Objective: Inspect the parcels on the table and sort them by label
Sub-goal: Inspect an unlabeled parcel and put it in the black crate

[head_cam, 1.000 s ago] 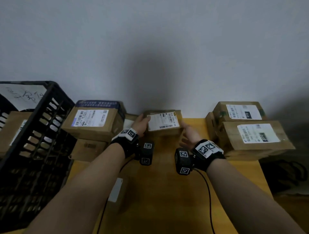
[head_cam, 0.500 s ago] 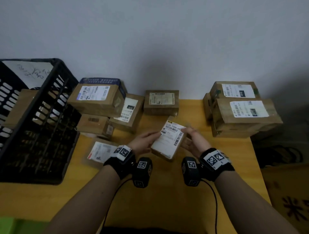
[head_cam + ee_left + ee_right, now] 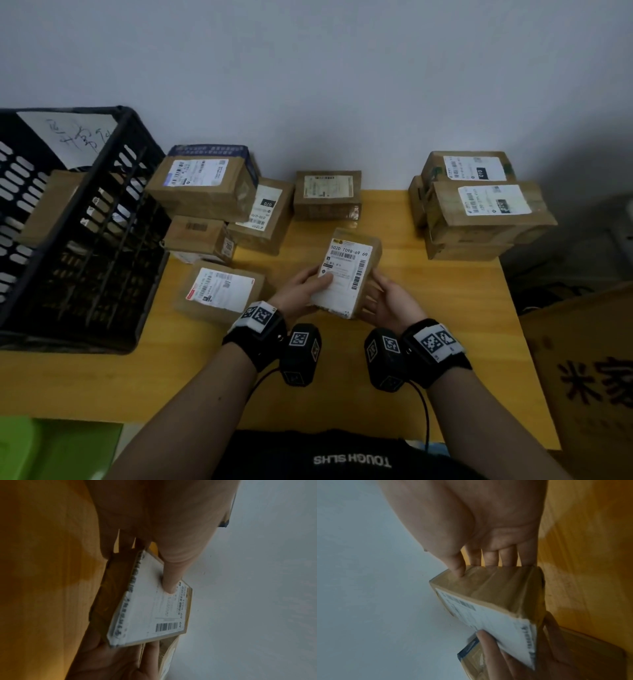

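You've got the small parcel (image 3: 347,272) up off the desk (image 3: 455,308), label facing you, printed "502D T09B-69 69" w/ a barcode. Your left hand (image 3: 301,291) grips its left edge, thumb pressed flat on the white label (image 3: 154,608), fingers underneath. Your right hand (image 3: 387,301) grips the right side, thumb on the cardboard edge & fingers wrapped behind. Rest of the parcels sit in two bunches: a pile on the left (image 3: 209,185) next to the black crate (image 3: 78,246), a stack on the right (image 3: 479,205), plus one box at the back by the wall (image 3: 327,193)
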